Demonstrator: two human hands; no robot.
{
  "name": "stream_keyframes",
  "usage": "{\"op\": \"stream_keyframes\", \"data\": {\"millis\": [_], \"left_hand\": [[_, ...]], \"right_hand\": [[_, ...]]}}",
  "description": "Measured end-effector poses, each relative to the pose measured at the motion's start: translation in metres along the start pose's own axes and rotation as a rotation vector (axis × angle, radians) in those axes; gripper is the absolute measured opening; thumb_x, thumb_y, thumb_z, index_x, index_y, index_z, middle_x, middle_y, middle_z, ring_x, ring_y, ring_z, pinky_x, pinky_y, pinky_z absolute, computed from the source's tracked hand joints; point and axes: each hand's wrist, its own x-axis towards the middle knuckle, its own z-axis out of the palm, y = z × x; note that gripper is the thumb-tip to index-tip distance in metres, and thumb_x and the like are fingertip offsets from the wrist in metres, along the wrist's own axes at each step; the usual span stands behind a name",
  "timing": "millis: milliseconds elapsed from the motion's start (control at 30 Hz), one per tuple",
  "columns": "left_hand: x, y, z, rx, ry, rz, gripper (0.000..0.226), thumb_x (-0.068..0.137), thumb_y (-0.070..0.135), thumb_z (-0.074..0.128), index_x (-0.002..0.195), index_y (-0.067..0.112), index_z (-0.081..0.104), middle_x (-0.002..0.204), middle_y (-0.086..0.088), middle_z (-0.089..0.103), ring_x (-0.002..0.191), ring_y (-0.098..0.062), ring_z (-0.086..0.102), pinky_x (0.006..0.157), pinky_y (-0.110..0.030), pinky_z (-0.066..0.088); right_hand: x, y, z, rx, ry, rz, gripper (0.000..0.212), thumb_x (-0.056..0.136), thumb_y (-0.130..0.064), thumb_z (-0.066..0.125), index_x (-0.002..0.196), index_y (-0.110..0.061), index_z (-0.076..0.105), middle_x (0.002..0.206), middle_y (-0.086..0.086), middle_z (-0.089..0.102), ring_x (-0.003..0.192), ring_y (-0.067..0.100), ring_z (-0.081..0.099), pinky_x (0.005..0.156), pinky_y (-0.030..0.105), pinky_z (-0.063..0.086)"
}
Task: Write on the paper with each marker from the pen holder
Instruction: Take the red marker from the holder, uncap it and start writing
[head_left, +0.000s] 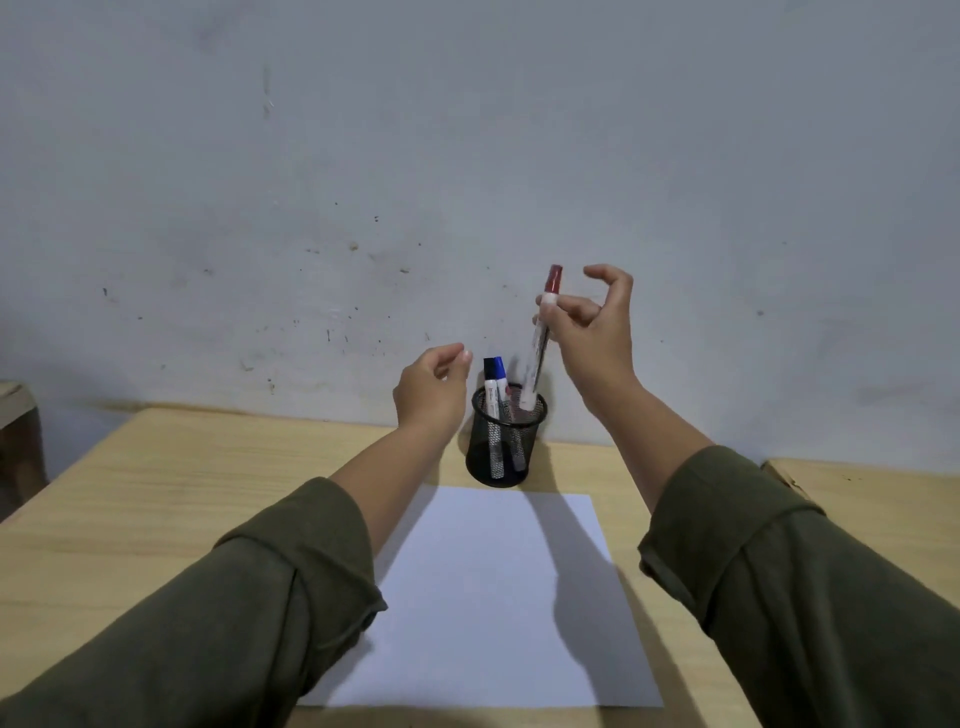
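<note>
Pinching red marker in right hand, long axis near upright, cap up, base at mesh pen holder rim, left hand fingers loosely curled, empty, blank paper on bench

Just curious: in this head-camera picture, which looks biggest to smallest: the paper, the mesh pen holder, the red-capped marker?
1. paper
2. pen holder and red-capped marker: unsure; the holder is wider, the marker longer.

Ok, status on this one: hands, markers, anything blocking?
Right hand pinching red marker, tip end at pen holder rim. Left hand empty. Paper blank. No obstruction.
</note>
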Motion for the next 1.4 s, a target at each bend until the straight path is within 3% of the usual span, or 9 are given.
{"op": "stream_keyframes", "data": {"millis": [167, 267, 333, 467, 633, 800, 1000, 1200, 1400], "left_hand": [[-0.02, 0.029, -0.016, -0.183, -0.179, 0.034, 0.033, 0.095, 0.033, 0.046, 0.122, 0.021, 0.06, 0.124, 0.003, 0.065, 0.116, -0.009, 0.054, 0.104, -0.032, 0.041], [-0.04, 0.038, -0.027, -0.26, -0.296, 0.04, 0.033, 0.096, 0.028, 0.045, 0.125, 0.019, 0.058, 0.12, 0.003, 0.065, 0.108, -0.006, 0.056, 0.092, -0.023, 0.043], [-0.054, 0.04, -0.035, -0.284, -0.346, 0.023, 0.029, 0.095, 0.024, 0.049, 0.121, 0.02, 0.06, 0.109, 0.005, 0.066, 0.094, -0.003, 0.058, 0.079, -0.018, 0.043], [-0.075, 0.034, -0.051, -0.321, -0.311, -0.074, 0.014, 0.087, 0.023, 0.061, 0.102, 0.024, 0.064, 0.102, 0.003, 0.066, 0.095, -0.01, 0.057, 0.086, -0.026, 0.037], [-0.093, 0.028, -0.071, -0.499, -0.117, -0.265, 0.012, 0.086, 0.025, 0.063, 0.098, 0.024, 0.062, 0.085, 0.014, 0.065, 0.092, -0.003, 0.059, 0.079, -0.023, 0.037], [-0.118, 0.025, -0.08, -0.503, -0.067, -0.313, 0.012, 0.082, 0.032, 0.067, 0.08, 0.024, 0.058, 0.078, 0.011, 0.062, 0.077, 0.001, 0.057, 0.06, -0.019, 0.035], [-0.139, 0.028, -0.079, -0.464, -0.194, -0.24, 0.009, 0.084, 0.034, 0.065, 0.084, 0.025, 0.06, 0.085, 0.013, 0.065, 0.087, -0.001, 0.059, 0.07, -0.022, 0.039], [-0.142, 0.023, -0.087, -0.636, -0.35, -0.156, 0.018, 0.095, 0.023, 0.048, 0.103, 0.031, 0.063, 0.104, 0.017, 0.066, 0.104, 0.001, 0.057, 0.081, -0.023, 0.041], [-0.14, 0.022, -0.088, -0.613, -0.251, -0.154, 0.015, 0.094, 0.021, 0.051, 0.091, 0.028, 0.064, 0.092, 0.016, 0.068, 0.095, 0.003, 0.06, 0.085, -0.025, 0.037]], "right_hand": [[-0.041, -0.023, 0.0, 0.079, -0.2, 0.116, 0.043, 0.086, -0.015, 0.064, 0.119, -0.02, 0.037, 0.088, -0.001, 0.075, 0.074, 0.011, 0.069, 0.066, 0.018, 0.052], [-0.072, -0.024, 0.0, 0.096, -0.27, 0.181, 0.043, 0.086, -0.014, 0.065, 0.12, -0.018, 0.04, 0.086, 0.001, 0.075, 0.063, 0.008, 0.066, 0.052, 0.015, 0.046], [-0.091, -0.026, 0.0, 0.09, -0.302, 0.2, 0.039, 0.086, -0.015, 0.065, 0.117, -0.021, 0.043, 0.085, 0.002, 0.075, 0.068, 0.01, 0.068, 0.058, 0.018, 0.047], [-0.12, -0.036, -0.005, 0.135, -0.411, 0.266, 0.036, 0.087, -0.017, 0.063, 0.12, -0.021, 0.048, 0.096, 0.012, 0.073, 0.082, 0.023, 0.067, 0.08, 0.037, 0.052], [-0.147, -0.051, -0.02, 0.271, -0.566, 0.388, 0.042, 0.088, -0.026, 0.06, 0.127, -0.015, 0.049, 0.097, 0.012, 0.069, 0.074, 0.021, 0.061, 0.076, 0.033, 0.043], [-0.171, -0.05, -0.023, 0.442, -0.477, 0.383, 0.043, 0.083, -0.025, 0.065, 0.123, -0.012, 0.055, 0.089, 0.006, 0.072, 0.072, 0.016, 0.062, 0.072, 0.024, 0.049], [-0.187, -0.051, -0.006, 0.569, -0.293, 0.392, 0.017, 0.09, -0.023, 0.059, 0.102, -0.012, 0.064, 0.075, 0.005, 0.067, 0.062, 0.012, 0.06, 0.061, 0.02, 0.048], [-0.19, -0.051, 0.0, 0.695, -0.236, 0.456, 0.016, 0.093, -0.022, 0.054, 0.098, -0.012, 0.065, 0.066, 0.003, 0.068, 0.058, 0.009, 0.061, 0.06, 0.018, 0.052], [-0.191, -0.052, 0.008, 0.745, -0.259, 0.435, 0.017, 0.096, -0.017, 0.048, 0.101, -0.008, 0.061, 0.063, 0.003, 0.067, 0.056, 0.009, 0.061, 0.06, 0.018, 0.053]]}}
